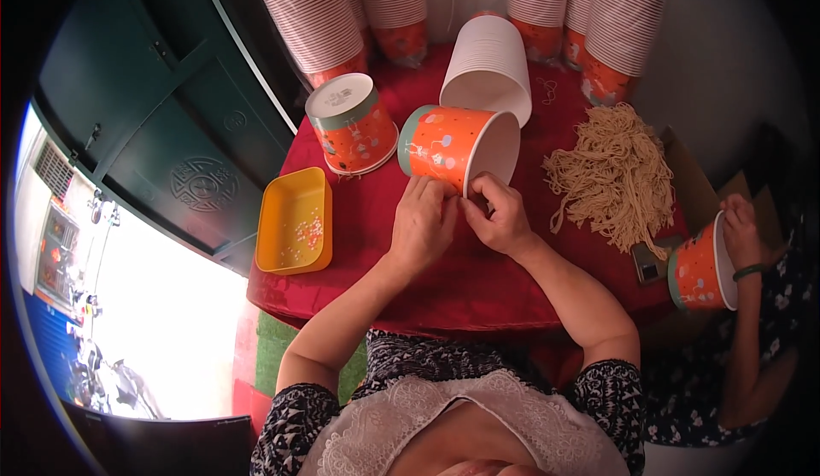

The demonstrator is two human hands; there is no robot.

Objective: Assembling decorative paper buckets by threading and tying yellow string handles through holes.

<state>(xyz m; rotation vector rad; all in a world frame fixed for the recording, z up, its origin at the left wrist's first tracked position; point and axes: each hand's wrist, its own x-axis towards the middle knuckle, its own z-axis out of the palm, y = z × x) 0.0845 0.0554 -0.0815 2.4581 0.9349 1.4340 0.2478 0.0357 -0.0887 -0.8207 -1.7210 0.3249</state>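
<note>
An orange paper bucket (446,147) with a green base band lies on its side in front of me, its white mouth turned right. My left hand (423,224) is closed beneath its near wall, the fingertips pinched close to the rim. At the near edge of the mouth, my right hand (500,216) has its fingers closed on the rim. Whatever lies between the left fingertips is too small to make out. Behind this bucket, a nested stack of white paper buckets (487,62) lies tipped toward me. Another orange bucket (357,139) stands upside down to the left.
A yellow tray (272,211) with small pale and reddish bits sits at left on the red tablecloth (367,288). A heap of beige strings (615,177) lies at right. Tall wrapped bucket stacks (312,19) line the back. Another person's hand (741,233) holds a bucket (702,271) at right.
</note>
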